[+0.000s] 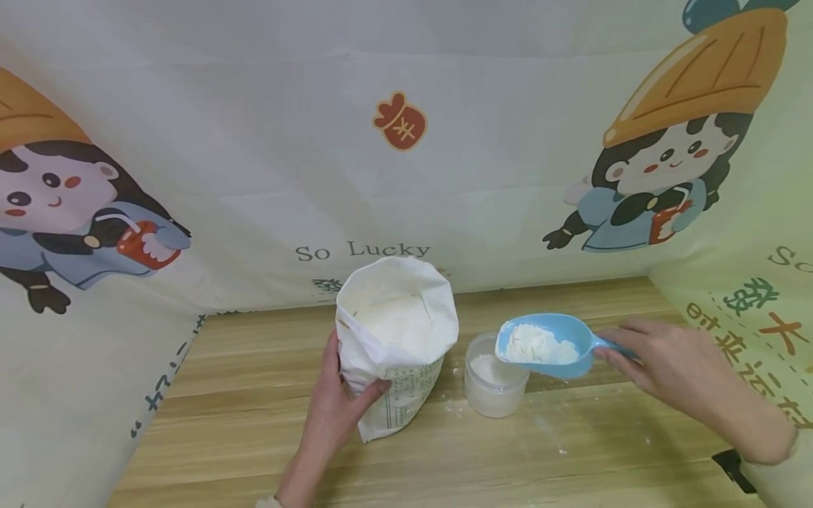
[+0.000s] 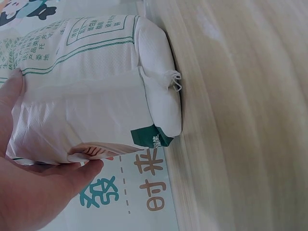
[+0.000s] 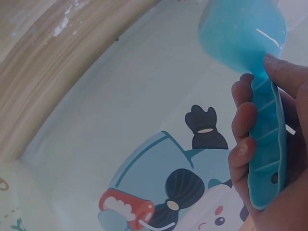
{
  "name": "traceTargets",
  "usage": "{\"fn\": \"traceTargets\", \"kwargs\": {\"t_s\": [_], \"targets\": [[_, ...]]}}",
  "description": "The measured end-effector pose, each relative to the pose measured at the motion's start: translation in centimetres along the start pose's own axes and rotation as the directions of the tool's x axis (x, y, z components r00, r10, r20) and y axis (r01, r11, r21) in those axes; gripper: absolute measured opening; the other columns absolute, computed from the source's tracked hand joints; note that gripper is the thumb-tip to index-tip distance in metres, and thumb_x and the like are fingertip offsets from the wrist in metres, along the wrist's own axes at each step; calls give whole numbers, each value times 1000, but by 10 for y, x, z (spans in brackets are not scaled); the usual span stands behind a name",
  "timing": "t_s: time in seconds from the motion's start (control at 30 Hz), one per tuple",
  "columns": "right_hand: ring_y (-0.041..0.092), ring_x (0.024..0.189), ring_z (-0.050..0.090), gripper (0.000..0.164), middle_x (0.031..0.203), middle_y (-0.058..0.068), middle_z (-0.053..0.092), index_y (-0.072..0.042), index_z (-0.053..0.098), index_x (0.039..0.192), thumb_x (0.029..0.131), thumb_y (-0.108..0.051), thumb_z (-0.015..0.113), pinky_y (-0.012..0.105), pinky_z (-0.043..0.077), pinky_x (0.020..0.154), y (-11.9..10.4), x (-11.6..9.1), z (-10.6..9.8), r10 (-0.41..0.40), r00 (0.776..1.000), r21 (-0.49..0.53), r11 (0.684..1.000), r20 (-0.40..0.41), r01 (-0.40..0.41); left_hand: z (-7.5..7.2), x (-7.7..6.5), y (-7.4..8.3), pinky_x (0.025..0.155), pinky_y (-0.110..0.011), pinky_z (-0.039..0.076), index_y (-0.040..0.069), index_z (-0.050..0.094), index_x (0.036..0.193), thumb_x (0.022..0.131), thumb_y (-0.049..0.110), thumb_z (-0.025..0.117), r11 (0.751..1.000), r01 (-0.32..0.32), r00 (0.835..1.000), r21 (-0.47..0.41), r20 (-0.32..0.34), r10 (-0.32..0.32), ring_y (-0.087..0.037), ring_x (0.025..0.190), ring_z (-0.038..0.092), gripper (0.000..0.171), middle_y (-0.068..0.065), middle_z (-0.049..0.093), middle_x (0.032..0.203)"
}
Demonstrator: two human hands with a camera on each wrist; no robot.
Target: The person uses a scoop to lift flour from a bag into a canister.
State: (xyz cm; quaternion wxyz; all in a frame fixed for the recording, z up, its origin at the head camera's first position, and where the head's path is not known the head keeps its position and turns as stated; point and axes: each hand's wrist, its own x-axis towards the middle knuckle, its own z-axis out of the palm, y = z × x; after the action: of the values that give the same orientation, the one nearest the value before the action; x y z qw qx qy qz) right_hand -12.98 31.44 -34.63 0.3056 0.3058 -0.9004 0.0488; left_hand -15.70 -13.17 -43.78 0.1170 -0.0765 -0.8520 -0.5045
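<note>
My left hand grips the side of a white flour bag, thumb on the front. The bag's top gapes wide, and white flour shows inside. In the left wrist view, the bag has green print and a stitched bottom edge close to the tabletop. My right hand holds a blue scoop by its handle, with a heap of white flour in it. The scoop is above the right rim of a clear round jar, which contains some flour. Ridges show under the scoop's handle in the right wrist view.
The wooden tabletop has specks of flour scattered around the jar. A printed cloth with cartoon figures stands behind and at both sides. A black object lies near the right sleeve.
</note>
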Motion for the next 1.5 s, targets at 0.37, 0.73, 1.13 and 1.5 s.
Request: {"fn": "traceTargets", "kwargs": {"t_s": [0.37, 0.73, 1.13, 1.5], "targets": [[4, 56, 47, 69, 78, -9, 61, -15, 80, 94, 106, -64, 34, 25, 37, 44, -1, 15, -9, -40, 996, -24, 999, 81, 42, 0, 0, 1, 108, -58, 44, 23, 14, 166, 79, 20, 92, 1000, 14, 1000, 6, 1, -14, -39, 135, 51, 117, -17, 44, 157], [2, 56, 38, 70, 74, -12, 52, -17, 79, 94, 104, -65, 29, 23, 29, 44, -7, 31, -16, -42, 985, -47, 998, 168, 50, 0, 0, 0, 107, -57, 45, 23, 14, 166, 80, 20, 91, 1000, 18, 1000, -2, 2, -18, -38, 134, 52, 116, -16, 45, 157], [7, 52, 39, 19, 68, -10, 47, -17, 79, 95, 81, -28, 88, 27, 31, 42, -17, 47, -22, -49, 964, -128, 988, 261, 84, 0, 0, 0, 108, -56, 44, 25, 16, 166, 79, 21, 92, 1000, 16, 1000, -14, 1, -16, -37, 135, 51, 115, -14, 45, 156], [10, 50, 36, 22, 66, -10, 44, -21, 67, 77, 83, -28, 87, 31, 33, 41, -24, 61, -22, -44, 946, -137, 986, 321, 93, 0, 0, 0, 107, -55, 45, 25, 16, 166, 79, 21, 92, 1000, 17, 1000, -17, 1, -17, -36, 134, 52, 115, -13, 46, 156]]}}
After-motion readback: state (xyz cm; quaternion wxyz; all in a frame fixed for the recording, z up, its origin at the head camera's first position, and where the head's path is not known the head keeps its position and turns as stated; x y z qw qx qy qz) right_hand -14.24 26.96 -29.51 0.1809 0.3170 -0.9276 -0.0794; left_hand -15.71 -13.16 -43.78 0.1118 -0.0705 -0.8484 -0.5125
